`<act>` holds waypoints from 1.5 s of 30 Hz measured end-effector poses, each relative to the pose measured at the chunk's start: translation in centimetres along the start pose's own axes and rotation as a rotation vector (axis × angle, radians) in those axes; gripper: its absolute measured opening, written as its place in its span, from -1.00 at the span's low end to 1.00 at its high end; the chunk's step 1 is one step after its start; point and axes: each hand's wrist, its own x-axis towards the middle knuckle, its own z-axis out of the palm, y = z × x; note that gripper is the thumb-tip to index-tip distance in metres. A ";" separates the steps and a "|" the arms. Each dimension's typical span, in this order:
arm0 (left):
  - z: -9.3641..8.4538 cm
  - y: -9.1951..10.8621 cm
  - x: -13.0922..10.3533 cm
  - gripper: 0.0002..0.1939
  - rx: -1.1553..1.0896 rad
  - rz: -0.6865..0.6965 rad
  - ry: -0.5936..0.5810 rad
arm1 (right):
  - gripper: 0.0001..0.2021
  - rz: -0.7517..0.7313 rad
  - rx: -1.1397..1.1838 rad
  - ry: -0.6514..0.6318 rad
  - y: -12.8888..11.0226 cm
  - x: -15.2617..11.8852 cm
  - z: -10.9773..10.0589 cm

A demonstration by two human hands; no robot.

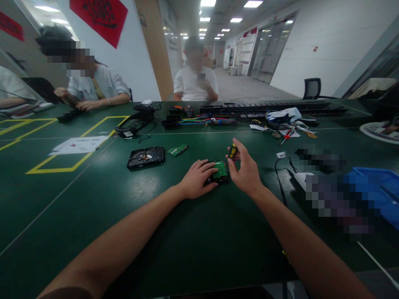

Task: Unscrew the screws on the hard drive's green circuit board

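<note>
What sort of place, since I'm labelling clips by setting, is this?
Probably an electronics workshop: a hard drive under the left hand, a loose circuit board and a red-handled screwdriver.

Flat hard drive (221, 170), black-yellow screwdriver (232, 151)

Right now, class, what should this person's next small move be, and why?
Probably bring the black-and-yellow tool handle in the right hand over the black rectangular drive with a green circuit board: the left hand lies on that drive, seemingly steadying it, while the handle is held to its right.
</note>
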 end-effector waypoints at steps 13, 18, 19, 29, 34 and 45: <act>0.0 -0.1 0.0 -0.40 -0.011 0.001 -0.006 | -0.42 0.029 -0.041 0.071 -0.1 0.1 -0.2; 0.2 -0.2 0.0 -0.40 -0.003 -0.001 -0.005 | -0.36 0.061 0.032 0.019 -0.1 0.0 0.0; 0.2 -0.2 0.0 -0.40 -0.004 -0.002 -0.004 | -0.35 0.059 0.041 0.011 -0.1 0.0 0.0; 0.0 0.0 0.0 -0.39 0.004 -0.001 -0.009 | -0.38 -0.008 0.017 -0.010 0.2 0.0 0.0; 0.3 -0.1 0.0 -0.38 0.004 -0.001 -0.011 | -0.38 -0.015 -0.067 0.055 0.4 -0.2 0.0; 0.2 -0.1 -0.1 -0.39 0.002 -0.002 -0.003 | -0.50 -0.056 -0.120 0.109 -0.1 0.1 -0.5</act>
